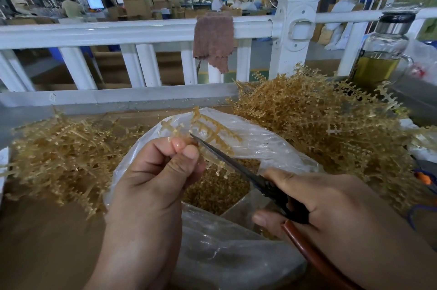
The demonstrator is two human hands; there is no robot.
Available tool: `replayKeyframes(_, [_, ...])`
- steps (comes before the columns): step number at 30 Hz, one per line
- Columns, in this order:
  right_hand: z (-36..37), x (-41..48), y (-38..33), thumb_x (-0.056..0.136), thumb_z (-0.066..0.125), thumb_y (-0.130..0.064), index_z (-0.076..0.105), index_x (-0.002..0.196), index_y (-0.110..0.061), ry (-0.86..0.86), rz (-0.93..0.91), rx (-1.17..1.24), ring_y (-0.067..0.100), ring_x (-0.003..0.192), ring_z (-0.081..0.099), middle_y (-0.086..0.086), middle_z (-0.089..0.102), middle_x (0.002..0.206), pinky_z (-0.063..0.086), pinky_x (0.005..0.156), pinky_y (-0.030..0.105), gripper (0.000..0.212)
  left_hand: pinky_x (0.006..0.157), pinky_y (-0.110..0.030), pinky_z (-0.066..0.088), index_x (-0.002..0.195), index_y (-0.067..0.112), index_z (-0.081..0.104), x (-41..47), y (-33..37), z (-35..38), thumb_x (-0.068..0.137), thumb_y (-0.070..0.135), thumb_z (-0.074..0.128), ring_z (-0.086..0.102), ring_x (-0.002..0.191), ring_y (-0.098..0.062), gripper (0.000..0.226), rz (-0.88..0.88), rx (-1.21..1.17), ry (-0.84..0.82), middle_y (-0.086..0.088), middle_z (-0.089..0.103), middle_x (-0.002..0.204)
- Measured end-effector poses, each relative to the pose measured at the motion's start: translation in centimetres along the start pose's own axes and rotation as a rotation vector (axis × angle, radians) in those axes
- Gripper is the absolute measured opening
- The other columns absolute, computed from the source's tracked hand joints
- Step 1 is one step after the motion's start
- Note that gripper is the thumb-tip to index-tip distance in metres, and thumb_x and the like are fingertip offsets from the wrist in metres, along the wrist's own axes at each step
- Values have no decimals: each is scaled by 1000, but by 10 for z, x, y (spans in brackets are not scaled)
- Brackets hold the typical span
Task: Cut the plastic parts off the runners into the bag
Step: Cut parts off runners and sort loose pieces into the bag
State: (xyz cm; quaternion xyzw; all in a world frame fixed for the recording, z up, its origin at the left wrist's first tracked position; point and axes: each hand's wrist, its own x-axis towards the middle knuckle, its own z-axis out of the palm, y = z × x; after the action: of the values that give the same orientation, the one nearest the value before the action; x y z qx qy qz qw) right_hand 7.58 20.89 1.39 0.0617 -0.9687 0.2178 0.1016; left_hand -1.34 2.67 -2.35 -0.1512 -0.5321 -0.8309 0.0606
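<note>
My left hand [156, 171] pinches a tan plastic runner [212, 131] with small parts along its branches, held above the open clear plastic bag [255, 138]. My right hand [314, 204] grips black scissors [238, 166] with a reddish-brown handle. The blades lie against the runner just right of my left fingertips. Loose cut parts [220, 188] fill the bottom of the bag.
A big heap of uncut runners [319, 119] lies to the right, a heap of bare runners [63, 155] to the left. A white railing [142, 32] with a brown cloth [214, 39] stands behind. A glass jar with yellow liquid [383, 53] is at the far right.
</note>
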Motion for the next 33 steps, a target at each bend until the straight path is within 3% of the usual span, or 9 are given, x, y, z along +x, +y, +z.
replayKeyframes(3, [3, 0, 3, 64, 23, -94, 45, 133, -49, -5, -2, 29, -12, 83, 56, -32, 61, 83, 43, 70, 6, 85, 69, -22, 55, 65, 27, 69, 0, 0, 0, 78, 18, 68, 63, 69, -7, 16, -11, -13, 0, 12, 65, 74])
replayKeyframes(11, [4, 0, 7, 63, 19, -96, 35, 131, -52, 6, -12, 90, -11, 85, 59, -30, 64, 91, 47, 72, 11, 83, 68, -21, 55, 65, 27, 69, 1, -1, -1, 78, 18, 68, 63, 69, -7, 15, -25, -18, -14, 10, 65, 74])
replayKeyframes(19, [3, 1, 7, 66, 26, -94, 39, 129, -50, -5, -12, 90, -9, 82, 61, -27, 66, 90, 50, 68, 17, 78, 71, -24, 55, 69, 24, 69, -1, -2, 0, 75, 19, 70, 61, 70, -12, 8, -8, 27, -35, 3, 62, 72])
replayKeyframes(24, [3, 1, 7, 71, 33, -87, 47, 124, -45, -4, -10, 22, -9, 78, 59, -25, 65, 82, 48, 68, 17, 69, 77, -35, 49, 69, 25, 67, -3, -3, 0, 78, 19, 68, 61, 69, -14, 10, -30, 78, -38, 1, 63, 72])
replayKeyframes(29, [2, 2, 8, 68, 25, -90, 55, 116, -40, -12, 4, -65, -4, 75, 58, -20, 63, 73, 46, 67, 19, 76, 72, -27, 57, 69, 26, 65, -1, -4, -3, 77, 19, 68, 66, 68, -15, 12, -27, 179, -14, 1, 66, 68])
replayKeyframes(33, [1, 2, 5, 67, 26, -84, 57, 112, -42, -20, 21, -119, 1, 68, 57, -19, 61, 71, 44, 56, 19, 69, 85, -44, 54, 71, 21, 64, -1, -2, -6, 83, 37, 65, 70, 71, -14, 20, -31, 294, 24, -1, 71, 70])
